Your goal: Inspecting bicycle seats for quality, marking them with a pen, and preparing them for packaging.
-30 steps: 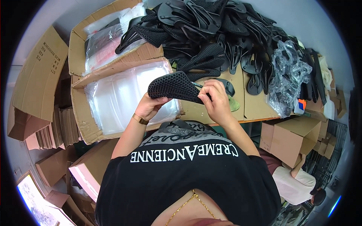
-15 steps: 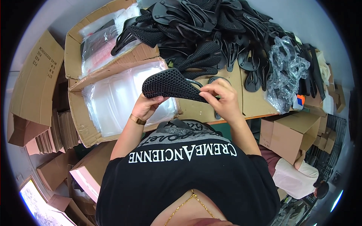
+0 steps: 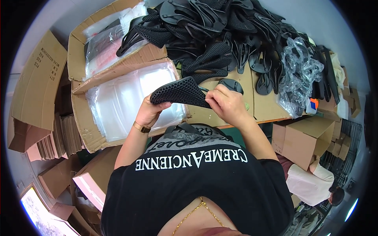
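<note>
Steadying a black sandal [image 3: 179, 92], apparently, left hand [image 3: 149, 112] grips one end, fingers beneath. Right hand [image 3: 227, 104] pinches the other.

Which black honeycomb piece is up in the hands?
The tapering piece, wide end in the left hand, narrow end at the right hand; the others lie in the pile beyond.

Black short-sleeved shirt [image 3: 197, 181], white lettering [image 3: 199, 160], 1 gold chain [image 3: 202, 203], apparently 1 gold-banded watch [image 3: 141, 128].

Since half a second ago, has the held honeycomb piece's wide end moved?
Yes: the honeycomb piece's wide end sits slightly lower in the picture, against the open carton.
</note>
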The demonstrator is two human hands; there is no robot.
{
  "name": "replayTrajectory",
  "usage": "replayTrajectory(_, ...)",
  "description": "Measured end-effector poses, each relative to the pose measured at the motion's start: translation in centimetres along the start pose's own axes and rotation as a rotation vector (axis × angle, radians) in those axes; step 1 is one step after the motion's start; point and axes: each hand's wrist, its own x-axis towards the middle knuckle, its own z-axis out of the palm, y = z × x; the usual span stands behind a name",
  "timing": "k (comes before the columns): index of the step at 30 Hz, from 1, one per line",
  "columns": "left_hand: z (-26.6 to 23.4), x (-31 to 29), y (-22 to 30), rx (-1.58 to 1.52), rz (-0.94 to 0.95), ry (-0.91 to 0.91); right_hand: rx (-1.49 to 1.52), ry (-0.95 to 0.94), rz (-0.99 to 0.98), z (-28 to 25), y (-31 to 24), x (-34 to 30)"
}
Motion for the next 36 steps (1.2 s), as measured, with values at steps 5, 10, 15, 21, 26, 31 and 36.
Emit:
replayTrajectory(5,0.6,-0.2,0.0,-0.007,-0.009,0.012,0.06,-0.028,0.026,0.9,0.8,-0.9)
replayTrajectory(10,0.8,0.1,-0.2,-0.047,-0.024,-0.023,0.402,0.237,0.325,1.2,1.3,-1.5)
replayTrajectory(15,1.4,0.0,0.0,-0.1,-0.031,-0.049,0.49,0.297,0.431,0.4,1.8,-1.7)
replayTrajectory(21,1.0,0.0,0.3,-0.155,-0.058,-0.028,0.712,0.362,0.651,-1.5,3.6,-2.1)
replayTrajectory(26,0.2,0.2,0.3,-0.175,-0.057,0.006,0.887,0.243,0.643,-1.6,2.9,-2.5)
replayTrajectory(31,0.6,0.5,0.0,-0.202,-0.008,-0.015,0.245,-0.132,0.258,-1.3,0.7,-1.7)
replayTrajectory(36,2.3,0.5,0.7,-0.054,-0.042,-0.069,0.157,-0.247,0.317,1.5,0.4,-2.3)
